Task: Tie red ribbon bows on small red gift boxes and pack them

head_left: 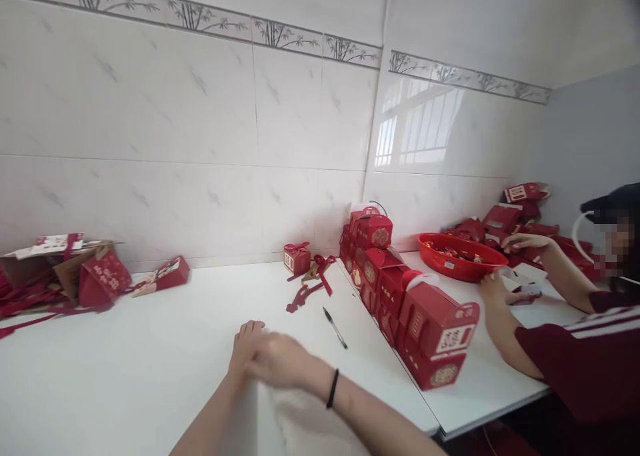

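My left hand and my right hand meet over the white table, near its front edge. The fingers of both are curled in. My right hand is blurred and covers part of the left, so what they hold, if anything, is hidden. A black band circles my right wrist. Beyond them, to the right, a black-capped pen lies on the table. Farther back are a small red gift box with a bow and some loose dark red ribbon.
Stacked red gift boxes form a row along the table seam on the right. Past them, a co-worker's hands are near a red basin of small wrapped items. An open carton with red ribbons and a red box are at left.
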Motion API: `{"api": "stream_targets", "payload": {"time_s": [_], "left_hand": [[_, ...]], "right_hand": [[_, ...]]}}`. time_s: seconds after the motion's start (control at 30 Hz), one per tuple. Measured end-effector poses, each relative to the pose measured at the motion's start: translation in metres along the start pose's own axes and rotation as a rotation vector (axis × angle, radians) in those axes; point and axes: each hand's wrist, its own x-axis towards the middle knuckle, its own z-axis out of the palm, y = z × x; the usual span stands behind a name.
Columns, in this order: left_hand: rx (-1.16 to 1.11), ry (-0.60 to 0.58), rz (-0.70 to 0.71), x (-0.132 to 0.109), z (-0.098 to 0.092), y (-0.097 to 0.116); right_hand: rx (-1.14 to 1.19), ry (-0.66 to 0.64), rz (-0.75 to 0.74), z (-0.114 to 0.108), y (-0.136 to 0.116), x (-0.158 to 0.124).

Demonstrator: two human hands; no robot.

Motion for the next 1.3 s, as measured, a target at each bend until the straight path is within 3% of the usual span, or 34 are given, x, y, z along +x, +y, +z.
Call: {"api": "stream_targets", "payload": {"time_s": [0.17,0.3,0.47,0.63,0.8,0.9,1.03,1.2,1.3], "left_hand": [[-0.017,0.016,-0.214,0.029,0.003,-0.007],[-0.019,0.018,-0.272,0.043,0.007,-0.009],[-0.018,-0.014,-0.294,0.045,0.011,-0.008],[-0.027,-0.024,-0.304,0.044,0.012,-0.008],[-0.076,0.019,-0.3,0.042,0.011,-0.007],[-0.262,0.087,-0.3,0.042,0.007,-0.007],[-0.511,0.166,-0.329,0.04,0.003,-0.012],[-0.695,0.287,-0.386,0.031,0.005,0.002],[-0.907,0.38,-0.218,0.025,0.01,0.026]], "right_hand": [[-0.048,0.135,0.282,-0.043,0.099,0.068],[-0.08,0.234,0.516,-0.053,0.159,0.115],[-0.038,0.324,0.73,-0.046,0.196,0.163],[0.053,0.351,0.776,-0.042,0.203,0.177],[0.07,0.409,0.541,-0.047,0.176,0.149],[0.064,0.476,0.344,-0.043,0.144,0.109],[0.093,0.682,0.015,-0.03,0.103,0.042],[0.088,0.715,0.002,-0.006,0.085,-0.014],[0.036,0.647,0.043,0.006,0.091,-0.021]]}}
